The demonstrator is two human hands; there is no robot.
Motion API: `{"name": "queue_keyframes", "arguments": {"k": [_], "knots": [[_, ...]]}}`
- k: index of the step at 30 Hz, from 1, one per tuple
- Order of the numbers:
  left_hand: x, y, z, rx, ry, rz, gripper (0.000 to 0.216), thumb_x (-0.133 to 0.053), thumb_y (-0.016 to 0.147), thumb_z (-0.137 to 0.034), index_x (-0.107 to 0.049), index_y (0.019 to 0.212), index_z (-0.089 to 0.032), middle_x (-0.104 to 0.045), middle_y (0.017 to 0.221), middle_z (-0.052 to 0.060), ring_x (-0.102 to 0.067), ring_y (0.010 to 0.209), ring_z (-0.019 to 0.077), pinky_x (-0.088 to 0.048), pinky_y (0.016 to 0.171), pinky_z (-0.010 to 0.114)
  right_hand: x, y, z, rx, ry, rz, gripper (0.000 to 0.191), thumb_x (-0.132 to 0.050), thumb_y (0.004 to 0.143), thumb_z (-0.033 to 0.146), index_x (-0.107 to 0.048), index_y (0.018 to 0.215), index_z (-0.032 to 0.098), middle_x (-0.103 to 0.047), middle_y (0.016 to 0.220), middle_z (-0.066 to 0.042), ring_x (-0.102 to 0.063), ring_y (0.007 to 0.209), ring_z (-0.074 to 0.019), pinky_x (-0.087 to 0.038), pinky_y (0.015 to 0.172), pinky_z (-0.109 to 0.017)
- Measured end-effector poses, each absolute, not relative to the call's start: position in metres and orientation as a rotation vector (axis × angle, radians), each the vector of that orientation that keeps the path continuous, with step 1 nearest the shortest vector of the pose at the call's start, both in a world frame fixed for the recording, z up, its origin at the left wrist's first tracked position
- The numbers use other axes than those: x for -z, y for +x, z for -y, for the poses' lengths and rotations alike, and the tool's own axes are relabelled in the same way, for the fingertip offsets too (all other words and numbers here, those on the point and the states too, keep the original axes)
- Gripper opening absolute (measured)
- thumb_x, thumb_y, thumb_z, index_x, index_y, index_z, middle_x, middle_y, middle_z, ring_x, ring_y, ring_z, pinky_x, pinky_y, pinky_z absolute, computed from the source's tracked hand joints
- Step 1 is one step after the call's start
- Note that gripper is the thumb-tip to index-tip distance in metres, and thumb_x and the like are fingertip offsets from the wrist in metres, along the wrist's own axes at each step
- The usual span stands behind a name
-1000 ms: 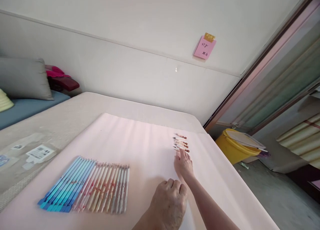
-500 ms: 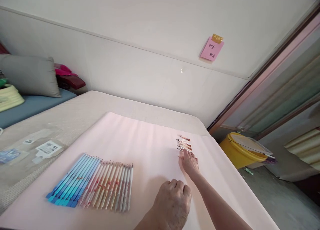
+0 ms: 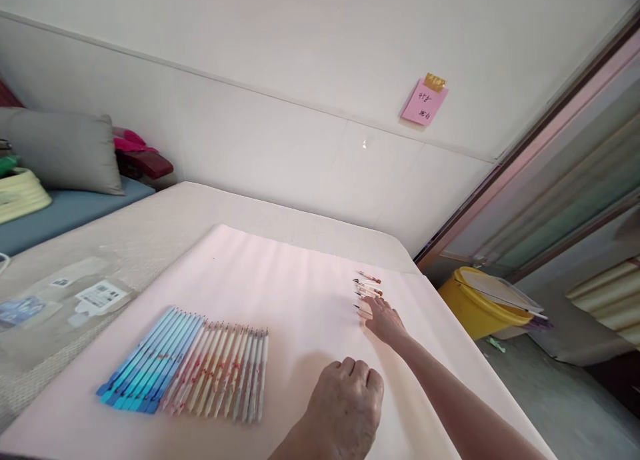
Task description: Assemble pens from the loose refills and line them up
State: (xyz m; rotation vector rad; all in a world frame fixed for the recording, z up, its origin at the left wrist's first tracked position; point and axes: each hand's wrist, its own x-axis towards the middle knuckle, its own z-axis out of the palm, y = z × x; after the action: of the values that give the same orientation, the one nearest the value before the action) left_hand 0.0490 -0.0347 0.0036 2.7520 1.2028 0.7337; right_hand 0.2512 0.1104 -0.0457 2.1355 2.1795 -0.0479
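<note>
A pink sheet (image 3: 280, 280) covers the table. On its left lies a tidy row of several pens (image 3: 185, 365), blue ones at the left and pale patterned ones at the right. A small group of pens (image 3: 369, 285) lies at the sheet's far right. My right hand (image 3: 386, 321) reaches to that group, fingers together, pinching the nearest pen (image 3: 361, 308), whose tip pokes out to the left. My left hand (image 3: 345, 407) rests on the sheet near the front edge, fingers curled under in a loose fist with nothing seen in it.
Clear plastic wrappers with labels (image 3: 75, 300) lie on the beige table at left. A grey cushion (image 3: 60, 150) and red items sit on a blue bench behind. A yellow bin (image 3: 475, 307) stands on the floor right of the table. A pink note (image 3: 424, 103) hangs on the wall.
My right hand has turned and shifted slightly right at the small group, drawing the nearest pen a little away from the others. My left hand has stayed put. The view shifted slightly.
</note>
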Motion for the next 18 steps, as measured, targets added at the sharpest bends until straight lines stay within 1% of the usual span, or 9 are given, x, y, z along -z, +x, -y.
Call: {"name": "queue_keyframes", "arguments": {"k": [2,5,7,9,11,14,15,18], "knots": [[-0.003,0.049,0.034,-0.713,2.750,-1.204,0.016,-0.049,0.068,-0.008,-0.050,0.083,-0.014,-0.055,0.075,0.005,-0.051,0.067,0.0180,-0.041,0.056,0.030,0.045,0.251,-0.110,0.075,2.131,-2.151,0.043,-0.051,0.071,0.015,-0.050,0.114,0.021,-0.054,0.114,-0.008,-0.045,0.108,-0.0221,-0.031,0.081,-0.031],[-0.002,0.049,0.035,-0.665,2.731,-1.192,0.017,-0.049,0.068,-0.006,-0.051,0.083,-0.013,-0.056,0.076,0.005,-0.052,0.069,0.0184,-0.042,0.058,0.030,0.045,0.248,-0.103,0.114,2.157,-2.099,0.021,-0.046,0.079,0.020,-0.058,0.096,0.017,-0.061,0.098,-0.011,-0.052,0.097,-0.0226,-0.034,0.074,-0.031],[-0.004,0.049,0.035,-0.650,2.682,-1.173,0.018,-0.048,0.068,-0.005,-0.052,0.083,-0.013,-0.058,0.077,0.006,-0.053,0.071,0.0185,-0.042,0.060,0.029,0.044,0.244,-0.093,0.153,2.190,-2.067,0.018,-0.044,0.081,0.023,-0.060,0.087,0.017,-0.063,0.086,-0.010,-0.057,0.083,-0.0218,-0.035,0.066,-0.029],[-0.007,0.048,0.034,-0.702,2.526,-1.179,0.018,-0.046,0.070,-0.005,-0.054,0.083,-0.015,-0.059,0.078,0.006,-0.054,0.071,0.0180,-0.041,0.061,0.028,0.045,0.237,-0.078,0.201,2.224,-2.059,0.016,-0.044,0.080,0.023,-0.060,0.082,0.019,-0.063,0.076,-0.007,-0.058,0.072,-0.0195,-0.034,0.059,-0.027],[-0.009,0.046,0.032,-0.822,2.196,-1.208,0.016,-0.044,0.075,-0.009,-0.056,0.081,-0.017,-0.061,0.076,0.005,-0.055,0.071,0.0169,-0.041,0.064,0.028,0.049,0.228,-0.059,0.250,2.261,-2.081,0.015,-0.044,0.079,0.021,-0.059,0.077,0.020,-0.063,0.072,-0.005,-0.057,0.066,-0.0169,-0.031,0.055,-0.024],[-0.006,0.044,0.024,-0.954,1.418,-1.195,0.010,-0.049,0.077,-0.020,-0.058,0.080,-0.018,-0.062,0.073,0.004,-0.057,0.070,0.0161,-0.042,0.066,0.027,0.056,0.212,-0.035,0.340,2.318,-2.147,0.018,-0.040,0.081,0.021,-0.056,0.072,0.019,-0.060,0.067,-0.001,-0.053,0.061,-0.0129,-0.029,0.052,-0.021],[-0.003,0.044,0.021,-0.967,1.127,-1.172,0.009,-0.053,0.074,-0.021,-0.058,0.081,-0.017,-0.062,0.074,0.005,-0.058,0.071,0.0163,-0.042,0.067,0.027,0.058,0.207,-0.028,0.372,2.332,-2.176,0.019,-0.039,0.082,0.022,-0.055,0.071,0.019,-0.059,0.065,0.000,-0.052,0.060,-0.0120,-0.028,0.051,-0.020],[0.012,0.042,0.012,-1.014,0.422,-1.099,0.019,-0.058,0.071,-0.022,-0.055,0.089,-0.015,-0.062,0.087,0.008,-0.060,0.080,0.0160,-0.044,0.069,0.027,0.060,0.192,-0.015,0.461,2.352,-2.261,0.021,-0.038,0.084,0.025,-0.052,0.071,0.020,-0.057,0.062,0.002,-0.049,0.059,-0.0110,-0.027,0.051,-0.019]]}}
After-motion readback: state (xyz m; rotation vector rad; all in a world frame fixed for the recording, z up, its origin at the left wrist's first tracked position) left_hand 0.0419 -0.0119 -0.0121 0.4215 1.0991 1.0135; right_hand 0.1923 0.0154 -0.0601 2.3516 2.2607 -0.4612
